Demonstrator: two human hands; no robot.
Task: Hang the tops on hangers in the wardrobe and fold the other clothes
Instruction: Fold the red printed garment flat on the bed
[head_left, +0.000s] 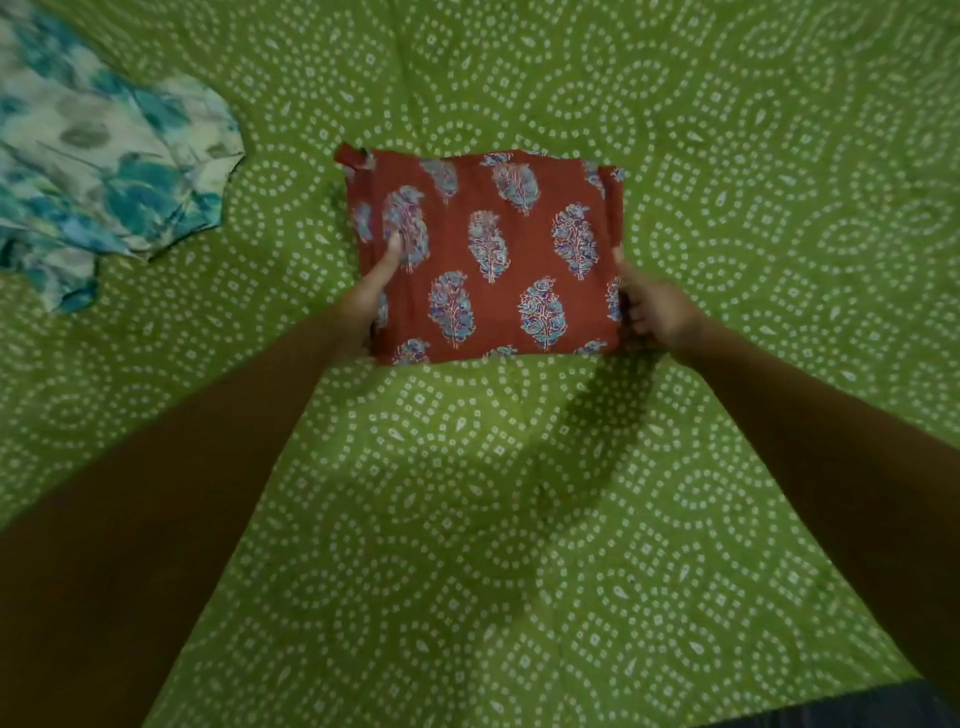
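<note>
1. So there's a rust-red cotton garment with blue-and-pink leaf block prints (488, 254), folded into a neat squarish packet, sitting about mid-frame on a green bedsheet covered in white dotted swirls (467, 519).
2. Left hand (371, 296) has the packet's left edge: thumb lies flat on top of the cloth, other fingers are tucked under it, so it's a pinch-type hold.
3. Right hand (652, 306) grabs the right edge the same way, thumb up along the side, fingers curled around the near corner.
4. The near edge looks a bit lifted, there's a shadow under it on the sheet.
5. Off at the far left there's a crumpled white garment with teal floral blotches (98, 166), well apart from the red one, not folded.
</note>
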